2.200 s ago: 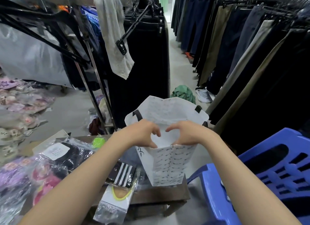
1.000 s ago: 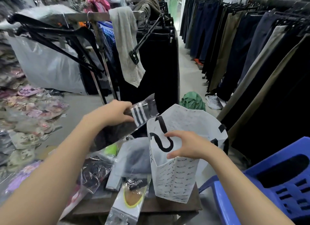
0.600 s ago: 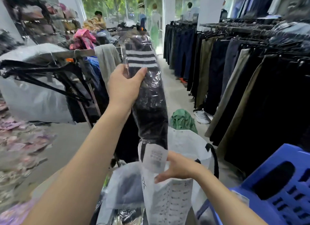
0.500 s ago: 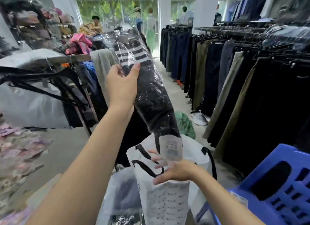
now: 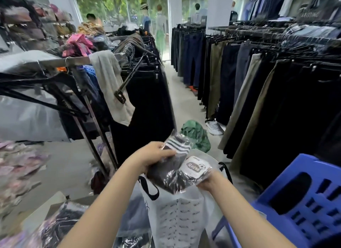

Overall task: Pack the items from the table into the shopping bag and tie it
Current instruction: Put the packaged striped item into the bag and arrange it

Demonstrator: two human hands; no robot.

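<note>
Your left fingers (image 5: pixel 165 152) are clamping the striped end of the sock packet (image 5: pixel 170 174); your right fingers (image 5: pixel 202 184) are gripping its label end.

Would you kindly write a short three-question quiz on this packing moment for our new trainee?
1. True or false: the sock packet already lies at the bottom of the shopping bag.
2. Which end of the packet does the left hand grip? A. the striped end; B. the label end; C. neither.
3. Fill in: to the bag's right stands a ___ plastic chair.

Key:
1. False: both hands hold it over the bag's open mouth.
2. A: the right hand holds the label end.
3. blue
</note>
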